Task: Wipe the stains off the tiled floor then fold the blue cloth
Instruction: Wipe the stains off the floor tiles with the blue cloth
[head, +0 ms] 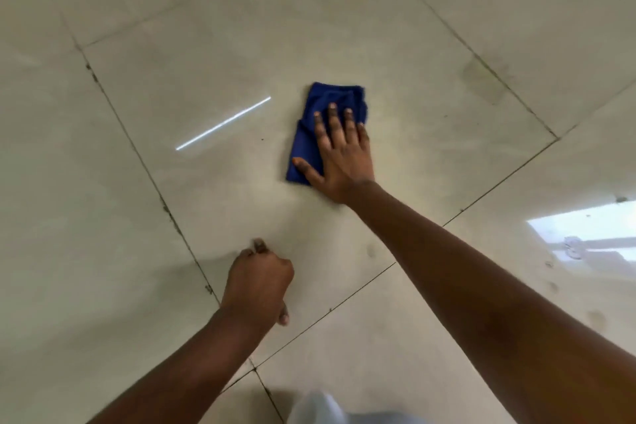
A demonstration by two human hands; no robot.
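**Wiping under way, folding to come**

Pale clothing [320, 406] at the bottom edge lies nearest the camera, with both bare forearms reaching out over it. Further out, the left hand [258, 280] is curled into a loose fist that holds nothing; it seems to rest on the tiled floor [206, 45], probably as a prop.

Well ahead, the right hand [340, 155] lies flat with fingers spread, palm pressing down on the blue cloth [304, 148]. Nothing is pinched; the cloth is only pinned under the open palm. It sits bunched in a rough oblong near the middle of a large tile.

By my reading, the wiping step is in hand. A dull smear [481, 79] shows beyond the cloth to the right, across a grout line, and small marks [371, 251] lie nearer. The next move calls for steady downward pressure while sliding the cloth over these. Folding will need both hands.
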